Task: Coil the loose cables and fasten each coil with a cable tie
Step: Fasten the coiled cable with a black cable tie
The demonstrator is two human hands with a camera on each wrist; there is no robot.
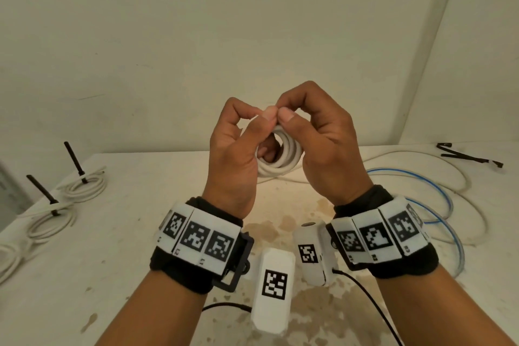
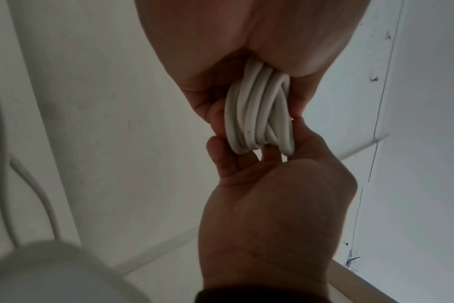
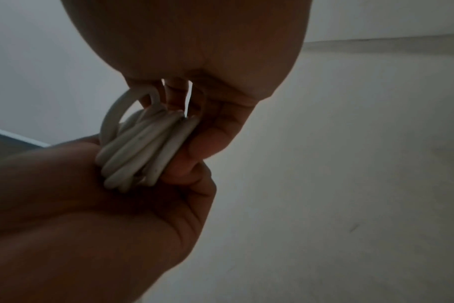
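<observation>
A small coil of white cable (image 1: 282, 156) is held up in the air above the table, between both hands. My left hand (image 1: 262, 118) grips its left side, thumb toward me and fingers curled through the loop. My right hand (image 1: 289, 116) grips the right side the same way. Both thumb tips meet at the top of the coil. The left wrist view shows the coil (image 2: 259, 114) as several turns bunched together between the two palms. In the right wrist view one turn of the coil (image 3: 143, 151) stands looser than the others. No cable tie shows on this coil.
Three white coils lie along the table's left edge; two (image 1: 84, 185) (image 1: 50, 222) carry upright black ties, the third (image 1: 8, 258) is cut off. Loose white cable (image 1: 460, 177) and blue cable (image 1: 438, 185) sprawl at the right. Spare black ties (image 1: 466, 156) lie far right. A wall stands close behind.
</observation>
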